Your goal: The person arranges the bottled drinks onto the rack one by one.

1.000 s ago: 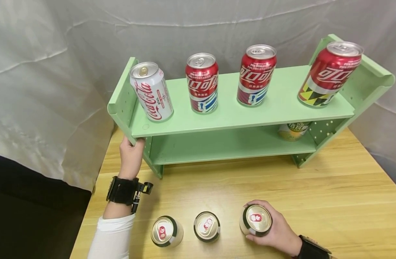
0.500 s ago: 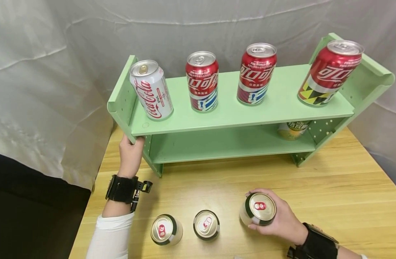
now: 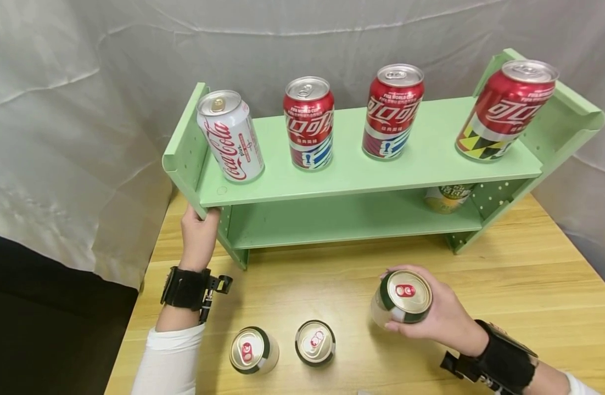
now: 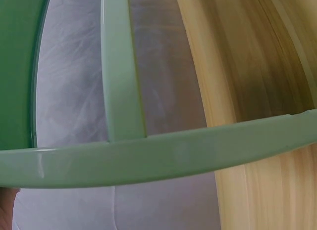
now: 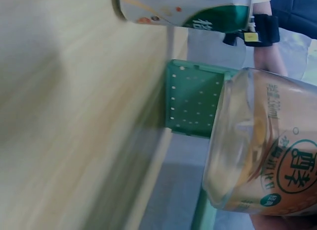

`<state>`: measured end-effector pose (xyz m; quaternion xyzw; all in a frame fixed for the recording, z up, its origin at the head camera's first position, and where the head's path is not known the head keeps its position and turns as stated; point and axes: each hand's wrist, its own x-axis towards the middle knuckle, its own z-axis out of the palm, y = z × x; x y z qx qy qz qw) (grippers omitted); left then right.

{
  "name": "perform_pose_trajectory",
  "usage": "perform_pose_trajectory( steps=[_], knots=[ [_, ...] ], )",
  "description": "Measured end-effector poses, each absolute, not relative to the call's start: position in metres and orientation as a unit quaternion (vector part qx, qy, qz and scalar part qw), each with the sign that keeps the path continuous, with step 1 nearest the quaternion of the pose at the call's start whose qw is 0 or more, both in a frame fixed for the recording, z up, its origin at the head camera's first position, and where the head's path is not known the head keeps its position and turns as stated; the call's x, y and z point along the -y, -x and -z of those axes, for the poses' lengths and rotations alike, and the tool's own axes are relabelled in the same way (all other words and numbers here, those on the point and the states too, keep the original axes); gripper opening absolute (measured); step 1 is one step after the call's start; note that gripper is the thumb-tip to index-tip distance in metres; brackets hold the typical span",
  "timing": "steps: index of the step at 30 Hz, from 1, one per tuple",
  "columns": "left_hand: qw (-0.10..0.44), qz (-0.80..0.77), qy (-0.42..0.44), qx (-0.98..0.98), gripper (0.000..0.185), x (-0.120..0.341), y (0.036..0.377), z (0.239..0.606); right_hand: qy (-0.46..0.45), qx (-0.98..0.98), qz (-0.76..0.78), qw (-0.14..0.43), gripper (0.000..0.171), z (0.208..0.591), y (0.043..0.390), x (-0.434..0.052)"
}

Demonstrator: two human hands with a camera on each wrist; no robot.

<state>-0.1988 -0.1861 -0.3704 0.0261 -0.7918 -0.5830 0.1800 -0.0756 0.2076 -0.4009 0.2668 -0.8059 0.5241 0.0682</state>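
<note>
Green shelf point(image 3: 362, 175) on wooden worktop point(image 3: 530, 285). Head view: left grip point(image 3: 200, 233) curled round shelf's left end panel; right grip point(image 3: 431, 315) wrapped round held can point(image 3: 402, 299), above worktop in front of shelf. Two cans point(image 3: 283, 346) stand left of it; four cans point(image 3: 371, 120) on top board.
Left wrist view: shelf edge point(image 4: 163, 158) close, fingers barely visible.
Right wrist view: held can point(image 5: 262, 151) close, clear of worktop.
</note>
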Motion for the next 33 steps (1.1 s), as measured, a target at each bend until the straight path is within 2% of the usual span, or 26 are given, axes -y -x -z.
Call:
perform_pose_trajectory(
  steps=[16, 33],
  knots=[
    [0.176, 0.582, -0.023, 0.794, 0.036, 0.187, 0.199, 0.371, -0.198, 0.836, -0.502, 0.099, 0.082, 0.379, 0.088, -0.201],
    [0.171, 0.583, -0.020, 0.794, 0.037, 0.186, 0.198, 0.369, -0.074, 0.868, -0.470, 0.143, 0.074, 0.363, 0.130, -0.198]
  ],
)
